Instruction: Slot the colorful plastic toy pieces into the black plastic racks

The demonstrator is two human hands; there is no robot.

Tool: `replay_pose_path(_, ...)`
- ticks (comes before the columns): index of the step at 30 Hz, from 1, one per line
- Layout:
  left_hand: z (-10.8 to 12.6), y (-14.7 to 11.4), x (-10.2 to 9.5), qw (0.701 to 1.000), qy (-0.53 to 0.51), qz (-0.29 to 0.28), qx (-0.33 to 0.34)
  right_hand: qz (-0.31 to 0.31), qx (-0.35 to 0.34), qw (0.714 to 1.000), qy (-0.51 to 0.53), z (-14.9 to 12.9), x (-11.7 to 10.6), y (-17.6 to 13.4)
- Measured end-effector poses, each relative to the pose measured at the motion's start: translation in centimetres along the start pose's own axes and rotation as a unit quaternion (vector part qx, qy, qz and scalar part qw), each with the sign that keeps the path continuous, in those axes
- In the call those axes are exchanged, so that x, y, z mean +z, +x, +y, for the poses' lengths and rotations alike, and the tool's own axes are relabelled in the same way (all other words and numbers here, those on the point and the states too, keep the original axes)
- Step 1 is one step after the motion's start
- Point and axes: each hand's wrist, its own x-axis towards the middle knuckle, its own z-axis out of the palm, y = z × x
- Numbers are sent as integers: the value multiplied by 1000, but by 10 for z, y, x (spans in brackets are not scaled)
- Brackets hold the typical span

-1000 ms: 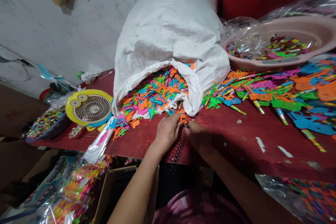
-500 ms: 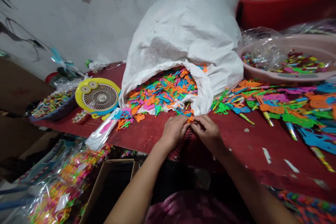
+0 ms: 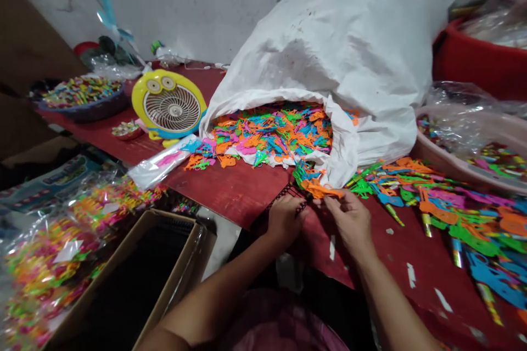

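A grey wall (image 3: 214, 5) stands behind the red table (image 3: 230, 192), which runs across in front of you. At its left, the yellow fan (image 3: 175, 109) stands near the sack (image 3: 354, 49), whose mouth spills small coloured pieces (image 3: 272, 131) towards you.

Near the middle, your left hand (image 3: 287, 220) is curled onto the black mesh (image 3: 284, 192), by the table's near edge. The mesh looks thin and light; whether it is stiff or limp you can't tell from here. Its rim should give you a surer hold than the open holes.

Just right of it, in front of the sack's mouth, lies the orange piece (image 3: 321, 188). Your right hand (image 3: 353, 223) has its right end pinched between thumb and finger. It looks like thin moulded plastic, so expect it light, fairly stiff and a little slick. Its narrow parts could snap if bent; the broader flat part is probably the safer grip.

Farther right, longer toys (image 3: 444, 208) lie heaped below the pink basin (image 3: 461, 162).
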Motion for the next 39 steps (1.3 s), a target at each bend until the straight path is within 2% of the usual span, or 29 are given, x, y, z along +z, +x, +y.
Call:
replay_pose_path(3, -4, 9, 7, 1000, 6, -8, 6, 17, 17, 1000, 13, 1, -2, -3)
replay_pose_path(6, -4, 18, 7, 1000, 11, -24, 12, 62, 25, 997, 36, 5, -2, -5)
replay_pose_path(11, 2, 27, 5, 997, 32, -64, 5, 120, 6, 990, 69, 12, 1, -6)
replay_pose_path(15, 8, 33, 5, 993, 65, -94, -11, 134, -11, 990, 51, 14, 3, -7)
replay_pose_path(21, 10, 38, 7, 990, 83, -112, -4, 120, -31, 992, -36, 17, 3, -8)
replay_pose_path(24, 10, 37, 8, 990, 82, -112, 0, 94, -36, 991, -91, 16, -1, -11)
replay_pose_path(29, 5, 31, 5, 989, 78, -121, 15, 36, -52, 981, -185, 10, -21, -25)
replay_pose_path(34, -2, 18, -1, 983, 59, -157, 81, -31, -58, 957, -281, 13, -37, -51)
replay_pose_path(39, -8, 10, -4, 975, 66, -179, 111, -40, -50, 953, -296, 15, -51, -74)
